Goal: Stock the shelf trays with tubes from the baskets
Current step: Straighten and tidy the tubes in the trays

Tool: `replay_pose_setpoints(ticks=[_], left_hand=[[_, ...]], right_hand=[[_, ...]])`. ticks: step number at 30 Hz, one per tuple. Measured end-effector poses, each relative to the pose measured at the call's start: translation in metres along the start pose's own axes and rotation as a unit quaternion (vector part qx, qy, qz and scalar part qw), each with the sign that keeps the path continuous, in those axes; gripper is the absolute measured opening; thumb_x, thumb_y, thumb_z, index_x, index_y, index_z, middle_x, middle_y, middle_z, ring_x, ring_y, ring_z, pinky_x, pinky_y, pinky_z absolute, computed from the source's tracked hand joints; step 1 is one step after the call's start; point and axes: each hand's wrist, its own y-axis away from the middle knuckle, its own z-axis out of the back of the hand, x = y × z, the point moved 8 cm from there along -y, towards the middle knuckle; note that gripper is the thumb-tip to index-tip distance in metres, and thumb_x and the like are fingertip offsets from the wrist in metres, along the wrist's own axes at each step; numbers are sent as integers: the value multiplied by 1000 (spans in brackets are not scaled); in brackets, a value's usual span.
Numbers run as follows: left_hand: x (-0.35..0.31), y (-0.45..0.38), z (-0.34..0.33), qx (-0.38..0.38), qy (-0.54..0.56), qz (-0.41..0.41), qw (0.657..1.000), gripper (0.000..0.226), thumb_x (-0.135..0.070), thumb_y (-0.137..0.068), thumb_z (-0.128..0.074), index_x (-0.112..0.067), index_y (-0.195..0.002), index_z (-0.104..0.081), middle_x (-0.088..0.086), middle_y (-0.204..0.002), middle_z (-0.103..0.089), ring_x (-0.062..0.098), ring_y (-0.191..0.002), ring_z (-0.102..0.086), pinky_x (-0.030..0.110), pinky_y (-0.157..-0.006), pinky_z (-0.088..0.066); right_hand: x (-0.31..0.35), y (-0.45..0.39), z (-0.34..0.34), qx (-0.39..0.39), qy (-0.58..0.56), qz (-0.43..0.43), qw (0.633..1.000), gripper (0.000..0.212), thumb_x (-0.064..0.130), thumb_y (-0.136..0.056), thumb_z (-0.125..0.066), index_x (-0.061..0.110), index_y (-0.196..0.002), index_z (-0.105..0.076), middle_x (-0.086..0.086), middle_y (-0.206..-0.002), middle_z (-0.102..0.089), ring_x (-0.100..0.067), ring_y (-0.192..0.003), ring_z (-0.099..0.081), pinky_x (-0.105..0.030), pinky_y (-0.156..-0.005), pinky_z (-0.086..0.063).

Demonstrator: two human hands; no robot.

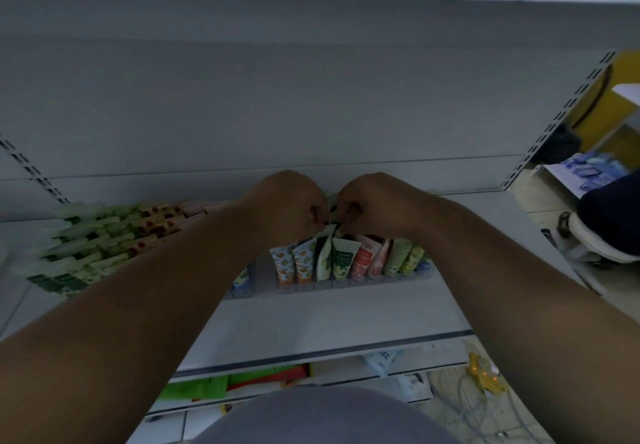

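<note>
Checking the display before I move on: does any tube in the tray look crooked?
Yes. The white-and-green tube, whose top both the left hand and right hand pinch, leans sideways; its neighbours in the clear tray stand straighter.

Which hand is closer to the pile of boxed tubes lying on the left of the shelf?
Left. The left hand is over the tray's standing tubes, just right of the boxed pile. The right hand sits further right, beyond the left hand.
</note>
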Motion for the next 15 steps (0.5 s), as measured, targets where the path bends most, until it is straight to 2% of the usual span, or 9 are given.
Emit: replay_pose_setpoints(ticks=[3,8,12,15], left_hand=[[-1,-1,1,0,-11,-5,1000,20,-26,-86,-66,-25,-102,-76,-1,-106,-69,19,-100,-61,17,-75,-28],[1,-2,0,-2,-17,-4,1000,20,-28,-86,-63,-27,-102,-76,-2,-104,-70,20,-99,-62,19,-75,-32],[1,-1,0,-8,-17,-5,1000,19,-28,-84,-64,-26,-98,-77,-1,-100,-70,21,-96,-62,24,-80,-41],[0,-2,1,-15,-7,-1,1000,18,-28,-84,-67,-25,-99,-76,-3,-102,-69,19,-98,-61,22,-79,-37]], right_hand=[[-4,-3,-5,-12,0,-12,1000,13,23,-80,-74,11,-79,-70,13,-67,-52,-2,-61,-46,-17,-51,-30],[-7,-4,-6,-18,2,-10,1000,14,28,-80,-74,18,-75,-66,11,-68,-53,0,-59,-46,-17,-51,-29],[-7,0,-1,-40,6,-3,999,13,27,-82,-72,14,-81,-71,6,-75,-62,-1,-61,-49,-18,-52,-30],[-12,8,14,-61,-6,-3,998,12,22,-85,-68,13,-92,-73,4,-84,-67,-7,-71,-55,-21,-58,-37]])
